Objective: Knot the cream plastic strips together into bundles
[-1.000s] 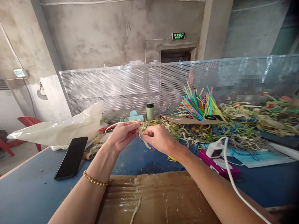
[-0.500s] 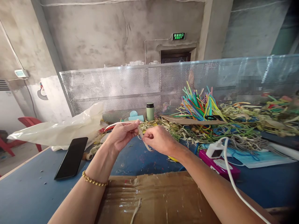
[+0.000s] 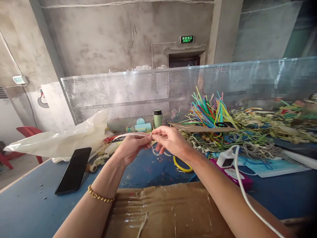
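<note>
Pale strip [image 3: 131, 135] — a thin, cream-coloured band — is held up over the blue surface [image 3: 29, 205] at mid-view, pinched between both hands. At 9 o'clock from it a crumpled plastic bag [image 3: 61, 140] lies on the surface. A black phone [image 3: 73, 169] lies flat at 8 o'clock, well apart from the hands.

The left hand [image 3: 132, 147], with a gold bracelet [image 3: 100, 197] on its wrist, has its grip pressed on the strip between thumb and forefinger. The strip's long end arcs away toward 9 o'clock.

The right hand [image 3: 170, 142] meets the left fingertip to fingertip, its grip pinching the same strip. The short end curls down toward 6 o'clock — possibly looped, though it is too thin to tell.

At 12 o'clock a green flask [image 3: 158, 118] stands upright before the perforated screen [image 3: 104, 96]. A yellow ring [image 3: 182, 170] lies just under the right wrist. At 2 o'clock sits a heap of coloured strips [image 3: 210, 110], at 4 o'clock a white charger [image 3: 226, 160], and at 6 o'clock a sheet of cardboard [image 3: 168, 211].
</note>
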Tool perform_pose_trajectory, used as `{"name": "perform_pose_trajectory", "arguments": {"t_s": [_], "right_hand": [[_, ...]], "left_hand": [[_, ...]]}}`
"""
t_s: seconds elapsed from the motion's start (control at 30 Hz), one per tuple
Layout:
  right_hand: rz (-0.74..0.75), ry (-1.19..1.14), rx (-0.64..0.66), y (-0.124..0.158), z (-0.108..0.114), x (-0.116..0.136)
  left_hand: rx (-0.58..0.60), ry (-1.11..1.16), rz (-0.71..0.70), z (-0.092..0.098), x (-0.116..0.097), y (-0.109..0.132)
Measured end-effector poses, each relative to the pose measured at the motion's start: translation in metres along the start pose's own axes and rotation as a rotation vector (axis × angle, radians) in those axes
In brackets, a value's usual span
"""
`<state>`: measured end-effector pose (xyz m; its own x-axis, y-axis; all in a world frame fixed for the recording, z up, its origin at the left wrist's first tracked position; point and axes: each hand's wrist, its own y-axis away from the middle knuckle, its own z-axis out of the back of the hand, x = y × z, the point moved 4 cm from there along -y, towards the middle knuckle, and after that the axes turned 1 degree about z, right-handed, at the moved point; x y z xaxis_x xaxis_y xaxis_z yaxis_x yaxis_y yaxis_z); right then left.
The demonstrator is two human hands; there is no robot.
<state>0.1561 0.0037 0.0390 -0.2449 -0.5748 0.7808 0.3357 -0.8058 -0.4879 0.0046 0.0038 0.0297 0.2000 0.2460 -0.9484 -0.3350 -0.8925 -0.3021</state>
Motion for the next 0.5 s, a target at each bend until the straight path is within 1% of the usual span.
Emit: {"name": "perform_pose_trajectory", "arguments": {"t_s": [0.1,0.2,0.3,0.37,0.4,0.5], "right_hand": [[0.029,0.038,-0.016,-0.002,-0.003,-0.003],[0.073,0.098,-0.038,-0.001,-0.001,0.001],[0.113,0.097,0.015,0.001,0.000,0.006],[0.122,0.099,0.050,0.002,-0.002,0.007],[0.121,0.104,0.043,0.002,-0.002,0.007],[0.114,0.117,-0.030,0.002,0.000,0.006]], "left_hand": [[0.070,0.047,0.035,-0.001,0.003,0.000],[0.114,0.074,0.038,-0.002,0.002,0.001],[0.149,0.060,0.035,-0.003,0.000,0.003],[0.156,0.042,0.045,-0.004,0.000,0.003],[0.154,0.037,0.053,-0.004,0.000,0.003],[0.125,0.045,0.066,-0.002,0.001,0.002]]}}
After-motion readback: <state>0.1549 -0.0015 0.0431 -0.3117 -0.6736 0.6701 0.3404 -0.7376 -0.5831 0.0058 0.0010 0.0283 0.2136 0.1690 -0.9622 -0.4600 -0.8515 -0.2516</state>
